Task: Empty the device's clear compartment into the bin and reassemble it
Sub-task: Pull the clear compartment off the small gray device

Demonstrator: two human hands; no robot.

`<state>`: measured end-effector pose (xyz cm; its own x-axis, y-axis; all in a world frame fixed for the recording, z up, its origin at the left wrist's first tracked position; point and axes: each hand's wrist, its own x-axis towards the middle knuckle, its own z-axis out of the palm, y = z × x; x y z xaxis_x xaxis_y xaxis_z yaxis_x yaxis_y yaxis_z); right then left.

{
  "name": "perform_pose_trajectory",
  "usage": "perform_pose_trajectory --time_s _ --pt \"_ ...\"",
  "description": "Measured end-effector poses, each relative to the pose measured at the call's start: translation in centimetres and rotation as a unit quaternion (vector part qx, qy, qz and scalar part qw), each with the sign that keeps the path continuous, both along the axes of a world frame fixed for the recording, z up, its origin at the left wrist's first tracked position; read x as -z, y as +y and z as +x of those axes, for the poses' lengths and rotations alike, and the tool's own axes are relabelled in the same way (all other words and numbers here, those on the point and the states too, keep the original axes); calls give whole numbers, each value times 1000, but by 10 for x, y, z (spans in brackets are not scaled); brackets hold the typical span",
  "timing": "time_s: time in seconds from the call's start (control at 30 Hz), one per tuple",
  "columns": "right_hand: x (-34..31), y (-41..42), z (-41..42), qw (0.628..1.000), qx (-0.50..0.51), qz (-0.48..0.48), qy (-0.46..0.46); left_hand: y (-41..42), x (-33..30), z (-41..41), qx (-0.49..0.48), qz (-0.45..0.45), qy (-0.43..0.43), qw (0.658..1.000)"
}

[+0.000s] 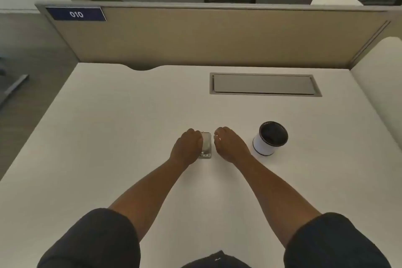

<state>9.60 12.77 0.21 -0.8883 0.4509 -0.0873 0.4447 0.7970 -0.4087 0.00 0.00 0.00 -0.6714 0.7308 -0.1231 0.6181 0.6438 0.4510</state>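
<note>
A small grey and clear device (206, 144) lies on the white desk (130, 137), near the middle. My left hand (188, 147) rests on its left side with the fingers curled over the edge. Just right of the device, my right hand (228, 143) has its fingers curled at the device's right edge; whether they touch it I cannot tell. A small round bin (270, 138), white outside and black inside, stands upright to the right of my right hand.
A grey cable hatch (264, 84) is set flush in the desk behind the bin. A tan divider panel (206, 37) closes off the far edge. A white partition (378, 93) stands on the right.
</note>
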Motion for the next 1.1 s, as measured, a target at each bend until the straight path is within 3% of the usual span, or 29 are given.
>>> perform_pose_trajectory --time_s 0.2,0.43,0.7,0.83,0.93,1.0,1.1 --pt "14 -11 -8 998 1 -56 -29 0 20 -2 -48 4 -73 996" --pt "24 -12 -15 972 123 -196 -41 2 36 -5 -64 16 -112 992" --pt "17 -16 -24 958 126 -251 -59 -4 43 -4 -122 67 -186 973" --pt "12 -16 -17 956 132 -260 -40 -7 36 1 -205 107 -307 923" --pt "7 -16 -10 946 148 -289 -12 -11 29 7 -241 180 -484 822" --pt "3 -16 -5 940 148 -308 1 -14 24 11 -233 221 -553 769" --pt "-2 -16 4 936 147 -319 25 -14 18 16 -229 248 -577 744"
